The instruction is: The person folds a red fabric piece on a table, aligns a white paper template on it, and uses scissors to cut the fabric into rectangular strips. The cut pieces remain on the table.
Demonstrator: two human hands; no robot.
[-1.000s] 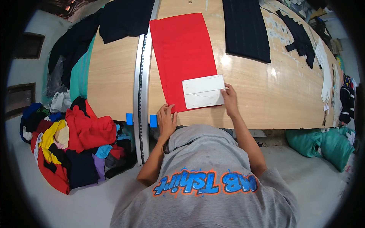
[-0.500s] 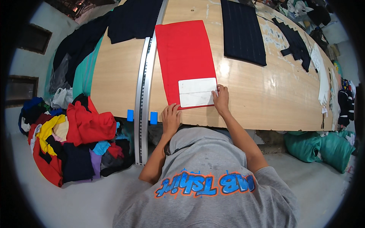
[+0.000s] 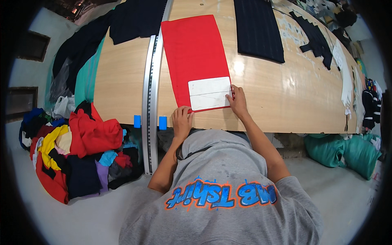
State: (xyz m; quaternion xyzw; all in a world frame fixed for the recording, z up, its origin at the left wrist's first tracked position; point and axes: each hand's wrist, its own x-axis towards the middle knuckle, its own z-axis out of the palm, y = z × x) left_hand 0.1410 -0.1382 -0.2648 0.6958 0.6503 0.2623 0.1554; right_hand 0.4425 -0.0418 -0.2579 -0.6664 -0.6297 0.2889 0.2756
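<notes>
A long folded piece of red fabric (image 3: 198, 49) lies flat on the wooden table in front of me. On its near end rests a white rectangular board (image 3: 209, 94) with a dark line across it. My left hand (image 3: 182, 121) is at the fabric's near left corner, its fingers bent and closed on the edge. At the right edge of the board is my right hand (image 3: 238, 103), with the thumb on the white surface and the other fingers curled beside it along the fabric's edge. The fingertips' undersides are hidden.
Left of the red fabric, a metal rail (image 3: 151, 98) with blue blocks (image 3: 163, 123) crosses the table (image 3: 277, 102). Dark folded cloth (image 3: 259, 32) lies at the far right, more dark cloth (image 3: 136, 20) at the far left. A clothes heap (image 3: 83, 159) and green bundles (image 3: 339, 153) flank the table.
The table and everything on it sit slightly higher and further left in the picture. Both hands keep nearly the same places at the fabric and board, with slight finger shifts.
</notes>
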